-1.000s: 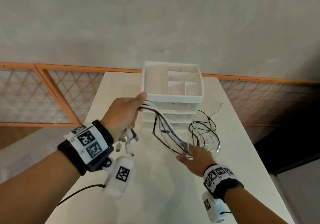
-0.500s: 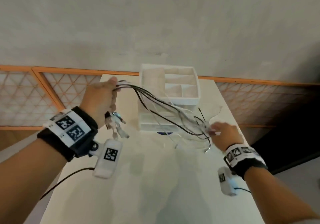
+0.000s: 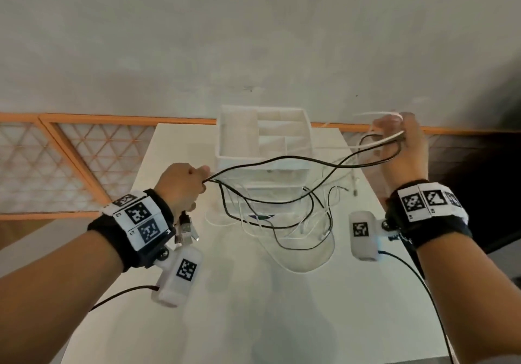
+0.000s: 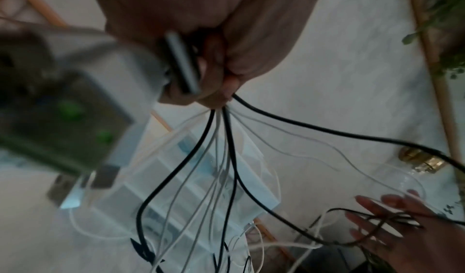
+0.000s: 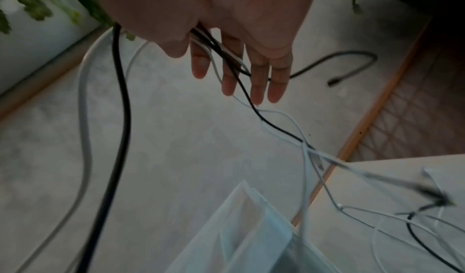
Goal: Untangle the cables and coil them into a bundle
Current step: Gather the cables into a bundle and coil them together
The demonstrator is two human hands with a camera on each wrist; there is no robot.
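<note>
Several black and white cables (image 3: 282, 203) hang in slack loops between my hands, above the white table (image 3: 253, 321). My left hand (image 3: 183, 186) grips one end of the bunch in a fist, and their plugs (image 3: 184, 229) dangle below it. In the left wrist view the strands (image 4: 226, 158) fan out from that fist (image 4: 214, 68). My right hand (image 3: 400, 149) is raised at the back right. In its wrist view the fingers (image 5: 259, 74) are straight, with black and white strands (image 5: 120, 98) threaded between them and hanging down.
A white drawer organizer (image 3: 265, 138) with open top compartments stands at the back middle of the table, behind the cable loops. A clear plastic dish (image 3: 324, 253) lies under the loops. An orange lattice railing (image 3: 70, 166) runs behind the table.
My right hand has risen up and to the right, drawing the cables off the table and stretching them out. The left hand has shifted slightly down and right, still gripping its end.
</note>
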